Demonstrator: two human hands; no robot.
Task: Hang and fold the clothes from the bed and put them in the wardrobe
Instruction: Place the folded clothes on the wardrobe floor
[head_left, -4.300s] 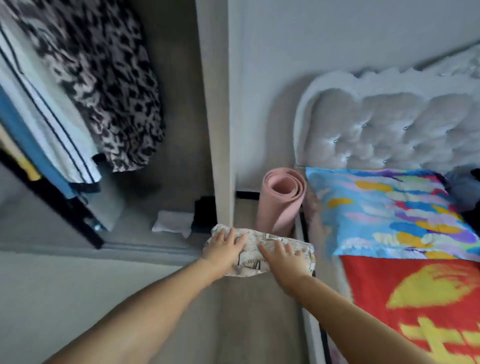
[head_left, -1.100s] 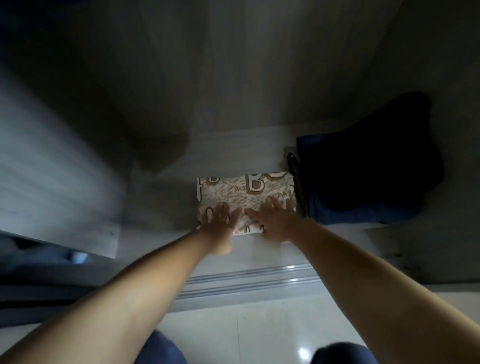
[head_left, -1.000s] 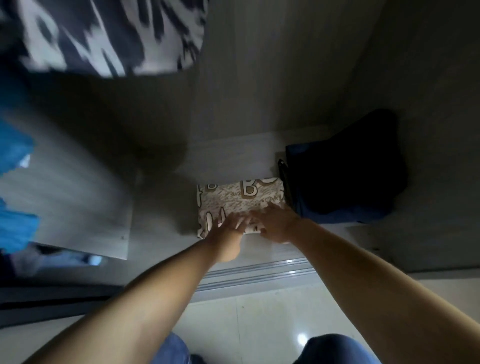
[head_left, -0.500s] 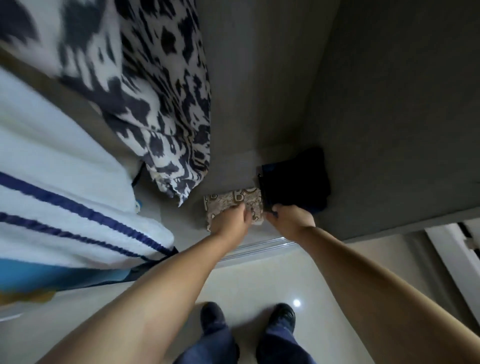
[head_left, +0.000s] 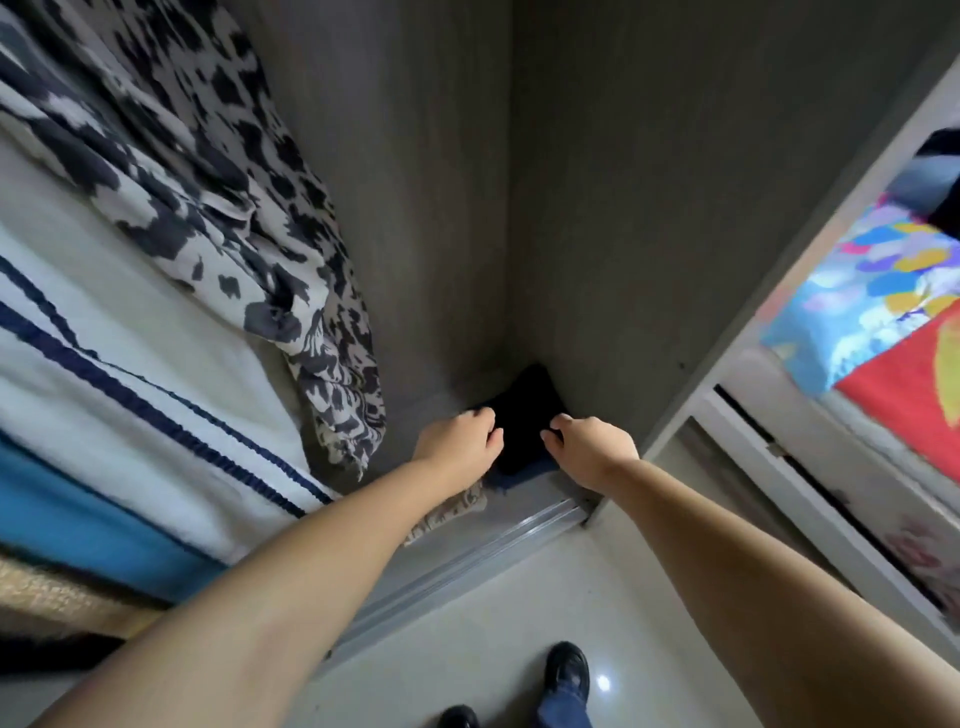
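Both hands down at wardrobe floor (head_left: 540, 496), corner. Left hand (head_left: 457, 436) and right hand (head_left: 592, 447) flank dark folded garment (head_left: 524, 421), fingers curled at its sides; actual grip on cloth hard to tell. Patterned folded cloth (head_left: 452, 512) lies just left, partly under left forearm. Leopard-print garment (head_left: 218, 171) hangs above left.

Grey wood-grain panels (head_left: 649, 208), pale glossy floor (head_left: 467, 649), metal sliding track (head_left: 493, 540), dim light.
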